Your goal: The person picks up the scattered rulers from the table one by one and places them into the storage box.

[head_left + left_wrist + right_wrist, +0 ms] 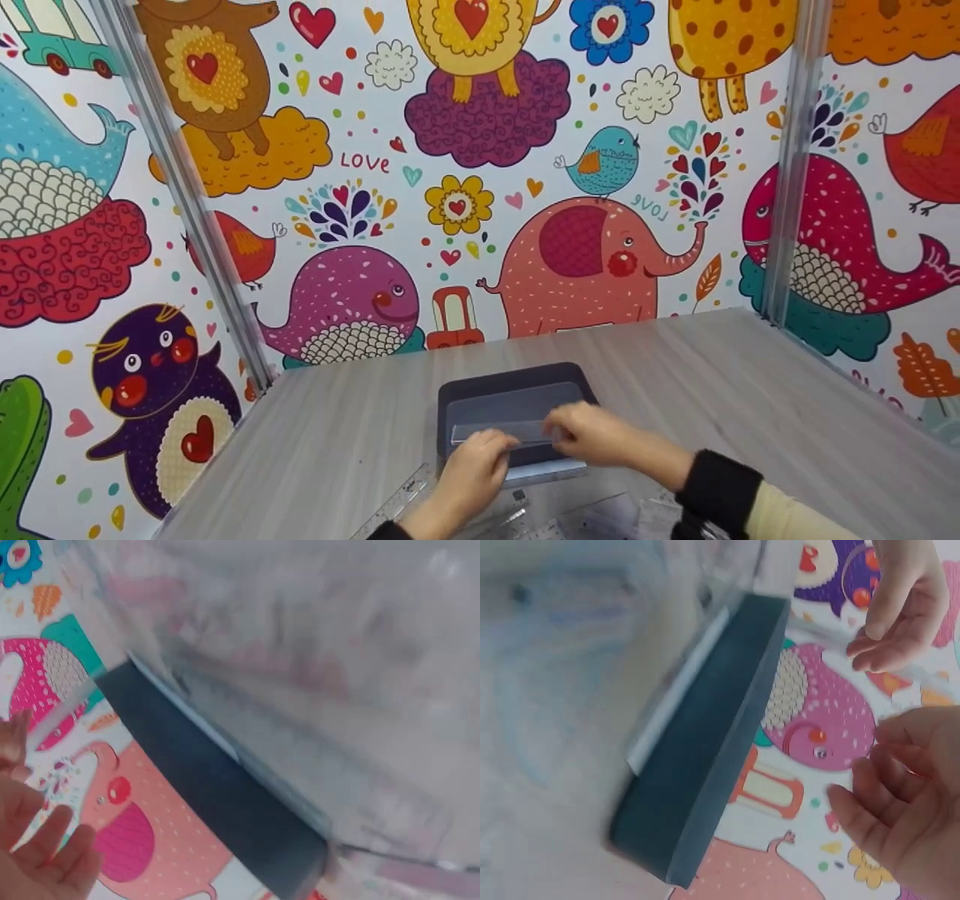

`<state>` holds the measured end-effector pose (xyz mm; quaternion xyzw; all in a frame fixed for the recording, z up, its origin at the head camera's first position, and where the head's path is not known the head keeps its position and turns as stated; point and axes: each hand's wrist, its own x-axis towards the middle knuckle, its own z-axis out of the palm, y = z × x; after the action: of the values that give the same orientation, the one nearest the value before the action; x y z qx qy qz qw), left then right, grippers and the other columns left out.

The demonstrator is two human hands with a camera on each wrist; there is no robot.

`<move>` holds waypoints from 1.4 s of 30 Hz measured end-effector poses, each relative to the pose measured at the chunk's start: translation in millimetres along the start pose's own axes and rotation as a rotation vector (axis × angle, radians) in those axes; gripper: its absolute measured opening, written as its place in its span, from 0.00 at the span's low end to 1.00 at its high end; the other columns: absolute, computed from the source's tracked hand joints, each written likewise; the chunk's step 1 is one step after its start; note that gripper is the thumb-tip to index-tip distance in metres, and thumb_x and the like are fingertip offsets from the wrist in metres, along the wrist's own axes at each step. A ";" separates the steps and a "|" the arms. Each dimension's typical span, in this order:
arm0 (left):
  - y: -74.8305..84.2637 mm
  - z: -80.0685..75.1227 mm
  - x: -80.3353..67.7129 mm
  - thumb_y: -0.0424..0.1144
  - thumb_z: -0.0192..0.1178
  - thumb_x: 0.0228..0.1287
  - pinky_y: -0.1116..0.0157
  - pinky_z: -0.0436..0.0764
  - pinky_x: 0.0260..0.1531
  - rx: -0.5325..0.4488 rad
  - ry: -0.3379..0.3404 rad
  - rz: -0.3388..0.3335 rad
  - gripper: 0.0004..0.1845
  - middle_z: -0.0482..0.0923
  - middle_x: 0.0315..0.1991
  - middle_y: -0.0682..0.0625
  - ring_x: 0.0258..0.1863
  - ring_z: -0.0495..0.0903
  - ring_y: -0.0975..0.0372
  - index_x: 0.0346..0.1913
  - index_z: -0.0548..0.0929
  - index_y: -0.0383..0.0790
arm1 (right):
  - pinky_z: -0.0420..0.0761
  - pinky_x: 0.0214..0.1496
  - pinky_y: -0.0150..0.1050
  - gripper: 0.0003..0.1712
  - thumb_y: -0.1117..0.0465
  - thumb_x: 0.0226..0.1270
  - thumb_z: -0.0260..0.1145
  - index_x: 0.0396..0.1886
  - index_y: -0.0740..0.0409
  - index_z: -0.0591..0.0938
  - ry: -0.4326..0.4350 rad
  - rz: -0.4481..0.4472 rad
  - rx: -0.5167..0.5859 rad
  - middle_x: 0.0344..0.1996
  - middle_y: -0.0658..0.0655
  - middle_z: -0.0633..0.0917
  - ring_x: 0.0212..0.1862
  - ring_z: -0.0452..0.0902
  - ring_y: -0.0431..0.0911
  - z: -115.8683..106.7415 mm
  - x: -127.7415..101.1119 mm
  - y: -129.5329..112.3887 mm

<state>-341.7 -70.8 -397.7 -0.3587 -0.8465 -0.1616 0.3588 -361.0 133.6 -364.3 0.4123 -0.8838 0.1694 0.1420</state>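
Head view: I see the left hand [474, 469] and right hand [592, 435] pinching a clear strip [529, 431] between them, above a dark tray [510, 379] (transparent ruler [401, 495] near left); grey table [337, 427] beneath, cartoon-printed walls [517, 176] beyond.

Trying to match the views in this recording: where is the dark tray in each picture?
Head: the dark tray sits on the table, below and slightly right of centre.
Left wrist: the dark tray slants from upper left to bottom centre.
Right wrist: the dark tray slants from upper centre to lower left.
Shared landmark: the coral elephant on the wall.
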 end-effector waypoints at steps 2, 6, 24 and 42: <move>5.1 -1.8 -7.8 0.30 0.54 0.42 0.72 0.72 0.22 -0.004 -0.096 -0.028 0.10 0.77 0.25 0.57 0.25 0.75 0.67 0.29 0.79 0.46 | 0.68 0.21 0.26 0.11 0.65 0.45 0.60 0.33 0.59 0.77 -0.120 0.010 0.002 0.21 0.49 0.77 0.21 0.67 0.33 5.3 -9.4 -5.8; 11.8 1.3 -18.2 0.35 0.56 0.38 0.72 0.69 0.17 0.045 -0.342 -0.089 0.11 0.77 0.24 0.58 0.22 0.74 0.68 0.31 0.79 0.48 | 0.68 0.24 0.28 0.19 0.58 0.40 0.65 0.37 0.53 0.77 -0.303 0.006 -0.083 0.24 0.46 0.75 0.25 0.69 0.35 20.2 -23.1 -12.1; 24.1 18.9 -20.0 0.40 0.61 0.30 0.71 0.65 0.16 0.093 -0.569 -0.126 0.06 0.69 0.15 0.56 0.16 0.67 0.67 0.18 0.78 0.44 | 0.63 0.23 0.23 0.21 0.51 0.25 0.71 0.26 0.52 0.78 -0.437 0.010 -0.165 0.18 0.42 0.72 0.23 0.64 0.35 53.4 -15.1 -27.9; 33.8 14.0 -13.4 0.35 0.61 0.28 0.69 0.66 0.13 0.170 -0.683 -0.211 0.07 0.70 0.11 0.52 0.11 0.65 0.63 0.11 0.72 0.42 | 0.61 0.20 0.24 0.20 0.59 0.25 0.72 0.21 0.53 0.71 -0.556 0.032 -0.196 0.13 0.42 0.67 0.18 0.60 0.35 55.8 -8.4 -40.8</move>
<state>-317.7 -46.6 -416.5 -0.2714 -0.9602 0.0022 0.0654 -330.3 91.5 -410.5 0.4133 -0.9073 -0.0341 -0.0690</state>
